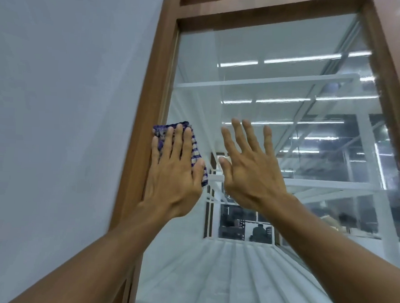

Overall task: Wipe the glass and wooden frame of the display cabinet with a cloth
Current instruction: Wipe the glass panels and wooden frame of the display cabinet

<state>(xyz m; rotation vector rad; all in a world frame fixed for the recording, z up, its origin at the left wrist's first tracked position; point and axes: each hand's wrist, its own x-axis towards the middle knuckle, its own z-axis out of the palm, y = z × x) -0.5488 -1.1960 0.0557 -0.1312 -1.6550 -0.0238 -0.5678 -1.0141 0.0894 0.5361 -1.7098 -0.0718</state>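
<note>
cloth: blue and white checked cloth [195, 150], folded up, sitting right where the left upright of the wooden frame [148, 97] meets the glass [281, 46]. it overlaps both a bit, roughly halfway up the part of the door you can see

left hand: left hand [173, 173] is flat on top of the cloth, pressing it against the cabinet. most of the cloth is hidden under the palm, only the top edge and the right side poke out

left fingers: fingers [178, 138] are straight and close together, pointing up, laid over the cloth and not curled round it. thumb lies along the cloth's right edge

right hand: right hand [251, 175] is up in front of the glass just beside the left one, not touching it, palm facing the pane, holding nothing. honestly can't tell if it's actually touching the glass or just near it

right fingers: fingers [249, 135] spread wide and straight

frame: brown wood, left upright and top rail in view, right upright at the far edge and pretty blurry

glass: lots of strip light reflections [301, 59] across the upper part, white shelves [256, 82] behind it

wall: plain pale wall [58, 97] to the left of the cabinet, right up against the frame

arms: both forearms bare, reaching up from the bottom of the view
</note>
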